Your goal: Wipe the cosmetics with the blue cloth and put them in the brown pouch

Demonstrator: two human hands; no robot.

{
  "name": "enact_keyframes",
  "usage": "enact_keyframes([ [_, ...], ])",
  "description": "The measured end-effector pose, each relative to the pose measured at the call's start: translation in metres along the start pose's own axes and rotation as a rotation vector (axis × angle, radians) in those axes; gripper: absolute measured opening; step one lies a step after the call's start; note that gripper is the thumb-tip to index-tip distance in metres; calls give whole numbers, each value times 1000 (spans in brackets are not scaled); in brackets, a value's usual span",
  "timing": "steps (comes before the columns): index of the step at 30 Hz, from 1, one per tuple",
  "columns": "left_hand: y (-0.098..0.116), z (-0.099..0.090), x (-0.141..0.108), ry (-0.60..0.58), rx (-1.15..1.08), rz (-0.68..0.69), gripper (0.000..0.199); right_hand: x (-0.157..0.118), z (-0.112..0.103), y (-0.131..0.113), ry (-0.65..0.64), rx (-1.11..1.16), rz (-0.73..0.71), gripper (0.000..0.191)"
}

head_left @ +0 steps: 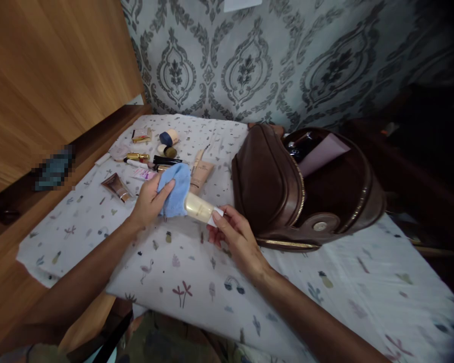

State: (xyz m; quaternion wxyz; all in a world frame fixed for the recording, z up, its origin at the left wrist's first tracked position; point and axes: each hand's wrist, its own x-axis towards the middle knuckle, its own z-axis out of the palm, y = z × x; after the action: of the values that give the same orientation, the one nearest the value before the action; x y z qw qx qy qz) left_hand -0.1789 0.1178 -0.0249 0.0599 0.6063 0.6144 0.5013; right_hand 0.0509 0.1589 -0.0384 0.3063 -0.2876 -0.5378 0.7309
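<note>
Head view: gripped in curled left hand (149, 201), light-blue cloth (176, 189) against end of pale-yellow tube (199, 207), pinched at white cap (217, 215) by right hand (239, 234), above white fabric-covered counter (196, 267), near brown leather bag (265, 186).

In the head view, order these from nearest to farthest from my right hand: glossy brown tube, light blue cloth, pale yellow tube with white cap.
1. Pale yellow tube with white cap: gripped by your right hand at the cap.
2. Light blue cloth: in your left hand, at the tube's other end.
3. Glossy brown tube: lying left of your left hand.
</note>
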Motion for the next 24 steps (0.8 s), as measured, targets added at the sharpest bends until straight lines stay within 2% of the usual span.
enact_keyframes([
  [2, 2, 2, -3, 111, 242, 180, 25, 1, -1, 2, 41, -54, -30, 44],
  [4, 9, 7, -8, 107, 390, 386, 25, 2, -1, 3, 73, -99, -50, 46],
  [7, 22, 17, -18, -144, 470, 669, 33, 2, -2, 5, 66, -195, -71, 49],
  [9, 29, 23, -22, -302, 516, 751, 38, 1, -2, 5, 48, -290, -81, 49],
  [11, 30, 22, -21, -371, 553, 745, 40, -1, -1, 4, 44, -337, -104, 48],
  [14, 26, 12, -13, -379, 585, 724, 43, -4, 0, 0, 31, -331, -180, 41],
  [19, 17, -6, 0, -262, 563, 642, 48, -11, -1, -6, 65, -437, -338, 28],
  [24, 19, -4, -10, -169, 389, 443, 46, -18, -1, -11, 126, -551, -575, 18],
])
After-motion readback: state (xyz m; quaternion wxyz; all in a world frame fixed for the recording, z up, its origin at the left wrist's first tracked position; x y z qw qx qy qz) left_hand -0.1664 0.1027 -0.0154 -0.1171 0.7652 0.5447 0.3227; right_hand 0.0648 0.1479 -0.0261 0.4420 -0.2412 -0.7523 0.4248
